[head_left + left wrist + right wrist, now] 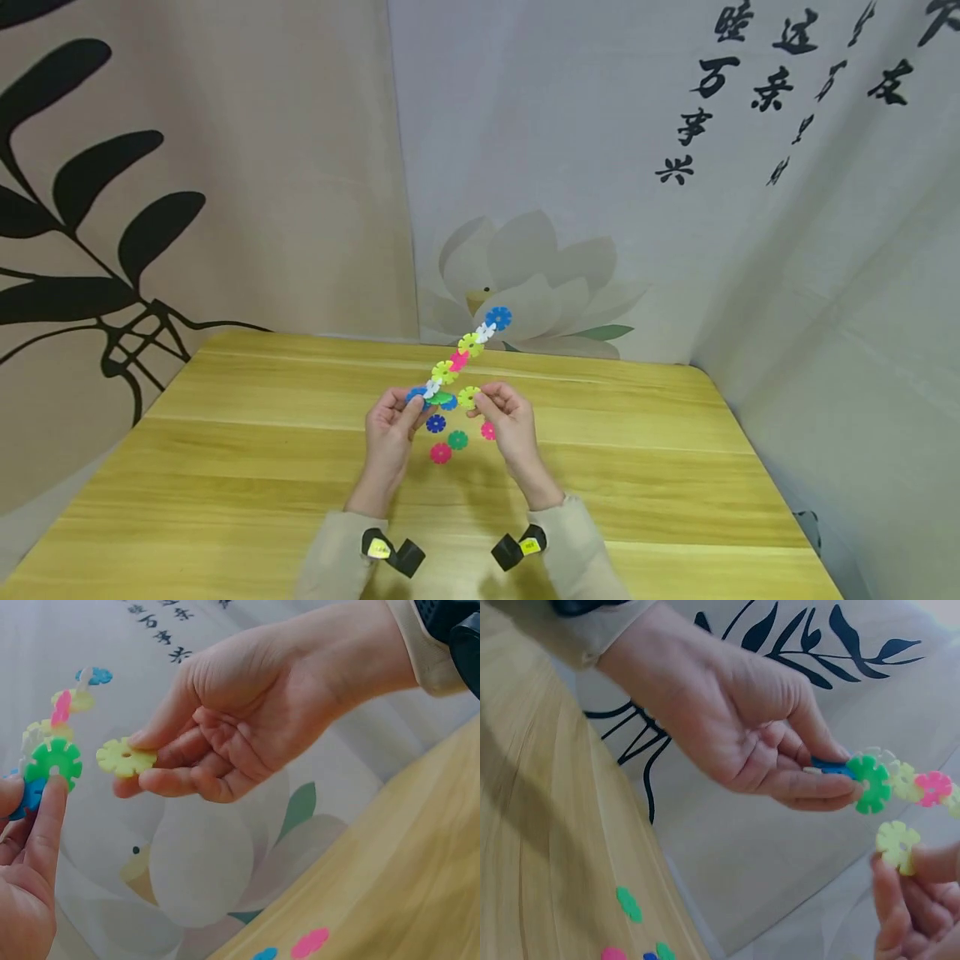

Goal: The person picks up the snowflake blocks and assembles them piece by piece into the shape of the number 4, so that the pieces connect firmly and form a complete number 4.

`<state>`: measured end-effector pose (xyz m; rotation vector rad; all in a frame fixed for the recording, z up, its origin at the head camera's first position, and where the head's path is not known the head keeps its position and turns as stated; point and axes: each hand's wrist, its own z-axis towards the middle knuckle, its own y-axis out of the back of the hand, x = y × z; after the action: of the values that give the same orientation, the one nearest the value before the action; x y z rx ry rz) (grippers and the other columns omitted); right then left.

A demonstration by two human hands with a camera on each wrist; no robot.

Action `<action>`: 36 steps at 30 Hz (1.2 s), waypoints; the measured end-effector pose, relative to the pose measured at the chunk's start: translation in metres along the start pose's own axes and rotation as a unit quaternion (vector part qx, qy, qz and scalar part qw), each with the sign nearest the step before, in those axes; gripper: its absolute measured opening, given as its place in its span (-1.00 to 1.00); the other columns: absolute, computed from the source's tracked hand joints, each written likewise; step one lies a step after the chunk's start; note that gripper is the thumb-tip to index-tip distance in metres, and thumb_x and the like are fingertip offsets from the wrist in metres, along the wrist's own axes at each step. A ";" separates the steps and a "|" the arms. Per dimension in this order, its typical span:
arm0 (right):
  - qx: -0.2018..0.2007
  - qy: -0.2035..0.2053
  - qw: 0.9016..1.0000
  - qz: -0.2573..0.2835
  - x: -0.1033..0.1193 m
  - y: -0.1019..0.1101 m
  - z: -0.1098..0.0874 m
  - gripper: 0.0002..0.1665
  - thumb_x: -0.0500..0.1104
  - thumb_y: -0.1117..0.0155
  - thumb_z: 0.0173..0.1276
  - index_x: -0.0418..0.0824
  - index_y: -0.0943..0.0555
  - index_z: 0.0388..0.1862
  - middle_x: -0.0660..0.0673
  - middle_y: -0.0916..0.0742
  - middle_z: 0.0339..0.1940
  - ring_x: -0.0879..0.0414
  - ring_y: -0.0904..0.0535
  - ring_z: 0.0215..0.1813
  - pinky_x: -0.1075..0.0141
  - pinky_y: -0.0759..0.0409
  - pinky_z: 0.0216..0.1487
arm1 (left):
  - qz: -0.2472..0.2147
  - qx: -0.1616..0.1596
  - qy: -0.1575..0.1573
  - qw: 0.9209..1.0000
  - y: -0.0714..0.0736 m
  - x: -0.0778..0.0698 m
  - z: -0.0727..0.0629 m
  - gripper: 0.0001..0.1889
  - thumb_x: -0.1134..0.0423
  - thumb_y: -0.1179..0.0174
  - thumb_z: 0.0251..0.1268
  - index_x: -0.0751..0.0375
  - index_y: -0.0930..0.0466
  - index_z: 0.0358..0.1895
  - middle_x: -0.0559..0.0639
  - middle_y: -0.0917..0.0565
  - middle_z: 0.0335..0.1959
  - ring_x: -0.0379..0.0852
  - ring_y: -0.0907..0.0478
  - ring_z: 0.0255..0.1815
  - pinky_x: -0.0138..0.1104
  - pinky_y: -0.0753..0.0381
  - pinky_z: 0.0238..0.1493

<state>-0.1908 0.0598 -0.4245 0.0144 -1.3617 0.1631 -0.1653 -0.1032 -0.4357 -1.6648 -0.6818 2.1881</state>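
Observation:
My left hand point(388, 435) pinches the blue disc point(30, 796) at the near end of a chain of notched plastic snowflake discs. A green disc point(869, 784) joins on beside it, and white, yellow and pink discs point(459, 360) follow, up to a blue disc point(498, 317) at the far end. The chain slants up and away to the right, above the table. Between thumb and fingers, my right hand point(514, 423) pinches a single yellow disc point(126, 757). This disc is close to the green one, with a gap between them.
Beneath the hands, loose discs lie on the wooden table point(247, 433): a dark blue one point(436, 423), a green one point(457, 439), a pink one point(441, 452) and another pink one point(488, 430), partly covered by my right hand. Printed curtains point(315, 167) hang behind the table.

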 end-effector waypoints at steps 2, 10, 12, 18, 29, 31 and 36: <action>-0.023 -0.011 1.000 -0.001 0.001 -0.002 0.001 -0.79 -0.33 -0.20 0.31 -0.53 -0.51 -0.27 -0.03 -0.62 -0.53 0.24 -0.54 -0.47 0.48 -0.48 -0.40 | -0.009 -0.002 0.002 1.000 -0.001 0.000 0.000 -0.80 0.55 -0.03 0.30 0.18 -0.52 -0.38 -0.08 -0.67 -0.32 -0.24 -0.64 -0.25 -0.39 -0.64 -0.10; -0.016 0.015 0.999 -0.027 0.005 -0.002 0.002 -0.85 -0.38 -0.22 0.28 -0.53 -0.56 -0.28 -0.13 -0.62 -0.49 0.17 -0.51 -0.48 0.52 -0.47 -0.49 | -0.002 0.016 -0.002 1.000 -0.001 0.001 0.001 -0.82 0.51 -0.03 0.33 0.17 -0.51 -0.36 -0.09 -0.67 -0.30 -0.24 -0.64 -0.25 -0.38 -0.64 -0.11; -0.009 0.025 0.999 -0.036 0.008 -0.003 0.001 -0.87 -0.41 -0.20 0.29 -0.53 -0.56 -0.28 -0.27 -0.63 -0.45 0.18 -0.51 -0.48 0.52 -0.48 -0.49 | 0.000 0.019 -0.005 1.000 -0.001 0.001 0.001 -0.82 0.51 -0.03 0.33 0.17 -0.52 -0.36 -0.09 -0.67 -0.30 -0.24 -0.64 -0.25 -0.39 -0.64 -0.12; 0.009 0.061 0.997 -0.045 0.029 -0.008 -0.005 -0.91 -0.51 -0.13 0.27 -0.61 -0.52 -0.30 -0.59 -0.57 -0.38 0.26 -0.52 -0.51 0.52 -0.56 -0.45 | 0.006 0.022 -0.010 1.000 -0.001 0.002 0.002 -0.78 0.53 -0.01 0.33 0.12 -0.52 -0.36 -0.10 -0.67 -0.31 -0.24 -0.65 -0.26 -0.39 -0.64 -0.13; 0.023 0.092 0.994 -0.052 0.039 -0.009 -0.010 -0.94 -0.54 -0.13 0.25 -0.62 -0.51 -0.33 -0.54 -0.59 -0.42 0.25 -0.55 -0.51 0.49 -0.61 -0.43 | 0.006 0.029 -0.020 0.999 -0.001 0.003 0.000 -0.75 0.56 0.01 0.32 0.13 -0.53 -0.37 -0.09 -0.68 -0.29 -0.24 -0.65 -0.26 -0.40 -0.65 -0.15; 0.026 0.097 0.993 -0.058 0.039 -0.010 -0.010 -0.94 -0.54 -0.13 0.24 -0.62 -0.51 -0.34 -0.51 -0.60 -0.44 0.24 -0.56 -0.51 0.48 -0.62 -0.44 | 0.010 0.029 -0.018 0.999 -0.001 0.003 0.000 -0.76 0.55 -0.01 0.31 0.12 -0.53 -0.38 -0.09 -0.67 -0.28 -0.24 -0.64 -0.25 -0.41 -0.65 -0.15; 0.023 0.108 0.992 -0.065 0.038 -0.010 -0.011 -0.93 -0.54 -0.14 0.24 -0.62 -0.52 -0.34 -0.48 -0.61 -0.48 0.23 -0.57 -0.53 0.45 -0.63 -0.47 | 0.036 0.009 -0.006 0.999 0.000 0.004 0.000 -0.76 0.52 -0.07 0.29 0.08 -0.55 -0.43 -0.10 -0.66 -0.31 -0.23 -0.64 -0.26 -0.34 -0.66 -0.14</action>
<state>-0.1712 0.0548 -0.3885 0.1213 -1.1372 0.0831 -0.1662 -0.1010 -0.4393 -1.6932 -0.6121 2.2487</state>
